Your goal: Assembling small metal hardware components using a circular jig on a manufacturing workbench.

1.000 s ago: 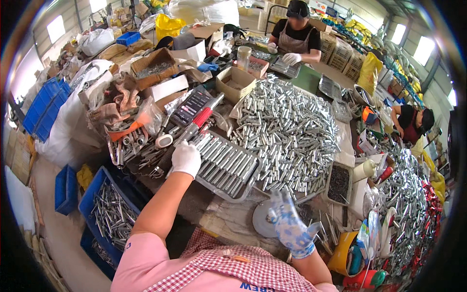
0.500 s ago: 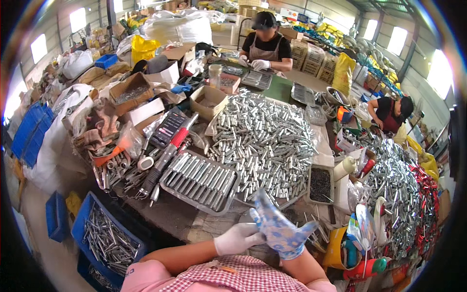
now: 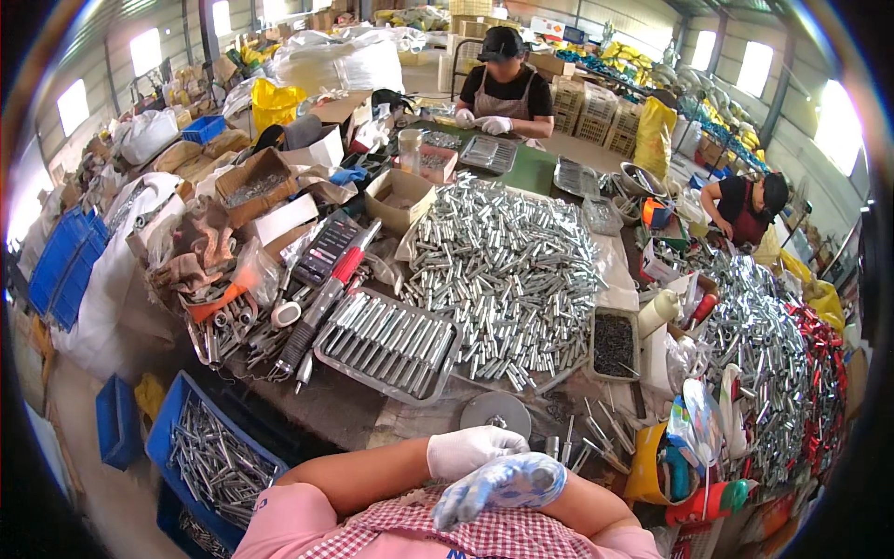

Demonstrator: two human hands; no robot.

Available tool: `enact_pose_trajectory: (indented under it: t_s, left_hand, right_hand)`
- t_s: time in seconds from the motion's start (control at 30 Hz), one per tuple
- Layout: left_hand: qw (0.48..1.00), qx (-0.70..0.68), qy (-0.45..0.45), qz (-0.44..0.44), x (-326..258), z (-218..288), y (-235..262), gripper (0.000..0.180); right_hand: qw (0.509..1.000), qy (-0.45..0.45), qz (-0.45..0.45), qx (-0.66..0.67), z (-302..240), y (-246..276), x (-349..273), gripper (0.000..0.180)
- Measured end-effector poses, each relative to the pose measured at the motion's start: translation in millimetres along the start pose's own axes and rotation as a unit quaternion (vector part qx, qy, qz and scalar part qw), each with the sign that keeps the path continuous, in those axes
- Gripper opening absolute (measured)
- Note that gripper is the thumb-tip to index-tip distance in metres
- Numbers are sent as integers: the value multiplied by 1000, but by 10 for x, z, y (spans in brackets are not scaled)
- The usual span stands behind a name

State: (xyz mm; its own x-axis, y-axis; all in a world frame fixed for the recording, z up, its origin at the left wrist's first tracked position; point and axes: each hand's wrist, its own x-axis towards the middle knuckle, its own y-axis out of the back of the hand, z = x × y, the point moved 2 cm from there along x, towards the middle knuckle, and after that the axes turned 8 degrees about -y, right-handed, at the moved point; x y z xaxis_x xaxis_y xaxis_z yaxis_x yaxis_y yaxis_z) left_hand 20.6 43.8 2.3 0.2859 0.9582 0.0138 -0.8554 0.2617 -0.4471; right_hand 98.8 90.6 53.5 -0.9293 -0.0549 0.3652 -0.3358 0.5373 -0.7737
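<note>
Overlapping: left hand point(image 3: 473, 451), fingers half hidden — grip unclear; right hand point(image 3: 503, 486), fingers pressed together.
Plastic tray point(image 3: 441, 374): beyond both, metal rods point(image 3: 384, 341) lined up, seemingly mostly filled.
Metal heap point(image 3: 503, 270): beside it — seemingly left unarranged.

Bright daylight enters through windows point(image 3: 834, 128) at left and right, their panes burned out to white, and glints off heaped metal tubes point(image 3: 503, 270). Shadow darkens the space under the workbench point(image 3: 337, 405), while fisheye distortion bends straight lines toward a black, color-fringed rim.
</note>
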Motion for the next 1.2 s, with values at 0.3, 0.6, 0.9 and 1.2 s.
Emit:
enact_pose_trajectory:
  t_s: [0.3,0.6,0.9,1.2]
  left_hand:
    - [997,-57,10,51,-50,-65,-163,34]
    - [990,-7,135,37,-40,-284,-81,34]
    - [995,-13,86,40,-26,-397,20,30]
    - [989,150,6,-7,-63,-230,-6,21]
  right_hand:
    - [996,-24,-57,-60,-82,-17,244,128]
    - [992,-34,-66,-106,43,8,341,128]
    - [983,-73,-106,-129,61,-23,316,127]
    - [973,-103,-117,-171,-74,-13,91,127]
